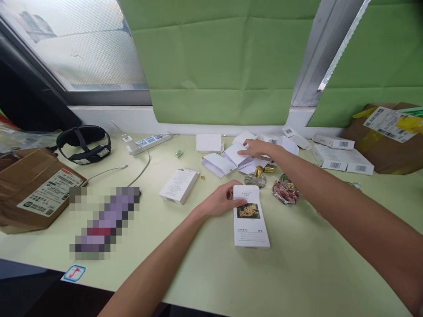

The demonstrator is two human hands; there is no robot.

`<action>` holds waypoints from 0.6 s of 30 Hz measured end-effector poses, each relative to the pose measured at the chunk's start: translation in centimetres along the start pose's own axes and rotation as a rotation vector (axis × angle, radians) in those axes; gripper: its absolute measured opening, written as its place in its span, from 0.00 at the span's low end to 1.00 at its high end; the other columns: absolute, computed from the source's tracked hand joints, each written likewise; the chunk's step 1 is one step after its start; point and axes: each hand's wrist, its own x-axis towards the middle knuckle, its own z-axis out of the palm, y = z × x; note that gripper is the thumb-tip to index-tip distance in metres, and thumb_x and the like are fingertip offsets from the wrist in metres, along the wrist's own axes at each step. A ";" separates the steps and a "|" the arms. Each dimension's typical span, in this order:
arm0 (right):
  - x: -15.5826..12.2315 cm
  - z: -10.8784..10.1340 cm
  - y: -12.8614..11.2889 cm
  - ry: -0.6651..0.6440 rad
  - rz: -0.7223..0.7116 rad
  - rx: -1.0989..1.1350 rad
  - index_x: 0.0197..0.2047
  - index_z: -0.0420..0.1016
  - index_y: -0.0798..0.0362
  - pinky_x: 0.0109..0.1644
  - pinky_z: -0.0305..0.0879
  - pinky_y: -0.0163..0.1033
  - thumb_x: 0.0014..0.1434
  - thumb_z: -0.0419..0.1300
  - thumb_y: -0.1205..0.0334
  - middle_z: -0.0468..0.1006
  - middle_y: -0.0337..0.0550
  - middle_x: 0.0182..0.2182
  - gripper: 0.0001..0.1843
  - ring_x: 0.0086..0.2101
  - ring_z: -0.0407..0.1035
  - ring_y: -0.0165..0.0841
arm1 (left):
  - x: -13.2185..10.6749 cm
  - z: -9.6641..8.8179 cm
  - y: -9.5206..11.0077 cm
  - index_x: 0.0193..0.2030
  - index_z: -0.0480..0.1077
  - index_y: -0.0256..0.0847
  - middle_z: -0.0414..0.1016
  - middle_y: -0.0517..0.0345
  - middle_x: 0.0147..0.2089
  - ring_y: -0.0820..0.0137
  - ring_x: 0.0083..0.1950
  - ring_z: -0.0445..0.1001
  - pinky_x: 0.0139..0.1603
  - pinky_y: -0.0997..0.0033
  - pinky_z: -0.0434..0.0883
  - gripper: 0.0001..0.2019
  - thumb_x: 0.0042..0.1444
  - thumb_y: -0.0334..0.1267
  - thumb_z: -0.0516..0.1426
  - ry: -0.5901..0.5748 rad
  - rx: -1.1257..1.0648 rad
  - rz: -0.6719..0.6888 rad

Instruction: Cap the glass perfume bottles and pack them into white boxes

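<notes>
My left hand grips the top left edge of a white carton with a yellow flower picture that lies flat on the pale green table. My right hand reaches further back, its fingers resting on a pile of white folded cardboard pieces. Between the two hands stand two round glass perfume bottles with gold caps, one clear and one with pink contents.
A white box lies left of the carton. Barcoded white boxes sit at the right, with brown parcels at the far right and far left. A power strip, cables and a black headset lie at the back left.
</notes>
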 end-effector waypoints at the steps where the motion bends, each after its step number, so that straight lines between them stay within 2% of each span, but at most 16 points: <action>1: 0.1 0.2 0.0 0.010 0.020 0.034 0.61 0.67 0.56 0.50 0.67 0.49 0.53 0.68 0.47 0.80 0.55 0.44 0.37 0.45 0.74 0.47 | 0.0 0.0 -0.1 0.50 0.68 0.41 0.77 0.54 0.44 0.67 0.43 0.75 0.42 0.67 0.72 0.19 0.56 0.47 0.63 -0.004 -0.018 0.006; 5: 0.2 -0.4 -0.2 0.105 0.007 0.216 0.57 0.71 0.56 0.45 0.72 0.46 0.53 0.69 0.59 0.79 0.55 0.46 0.29 0.40 0.75 0.41 | 0.1 -0.1 -0.3 0.49 0.68 0.40 0.77 0.53 0.43 0.66 0.44 0.76 0.42 0.66 0.73 0.19 0.56 0.47 0.63 -0.005 -0.045 0.007; 10: -1.8 -4.5 0.1 0.408 -0.051 0.455 0.57 0.69 0.58 0.44 0.75 0.42 0.61 0.63 0.60 0.73 0.58 0.55 0.22 0.43 0.75 0.37 | 0.0 -0.1 0.0 0.50 0.69 0.40 0.76 0.53 0.44 0.65 0.44 0.76 0.42 0.67 0.72 0.20 0.58 0.51 0.61 0.022 -0.019 0.005; 14: -7.6 -7.7 1.4 0.640 -0.114 0.563 0.61 0.65 0.62 0.47 0.72 0.40 0.67 0.57 0.59 0.72 0.59 0.57 0.23 0.48 0.72 0.36 | -0.1 -0.3 0.3 0.55 0.69 0.42 0.76 0.51 0.47 0.63 0.44 0.74 0.44 0.64 0.71 0.23 0.60 0.56 0.57 0.058 0.127 -0.038; 16: -11.8 -7.9 2.0 0.693 -0.196 0.608 0.56 0.71 0.58 0.45 0.71 0.38 0.64 0.61 0.57 0.76 0.53 0.53 0.20 0.45 0.73 0.35 | -0.3 -0.6 0.8 0.56 0.70 0.44 0.75 0.50 0.50 0.61 0.47 0.72 0.49 0.60 0.69 0.24 0.59 0.57 0.57 0.076 0.252 -0.033; 18: -16.0 -7.2 2.3 0.705 -0.271 0.580 0.47 0.77 0.51 0.40 0.70 0.38 0.60 0.65 0.53 0.79 0.47 0.45 0.15 0.40 0.73 0.34 | -0.7 -1.0 1.7 0.54 0.73 0.45 0.74 0.49 0.52 0.56 0.54 0.68 0.56 0.55 0.65 0.22 0.59 0.56 0.58 0.121 0.372 0.026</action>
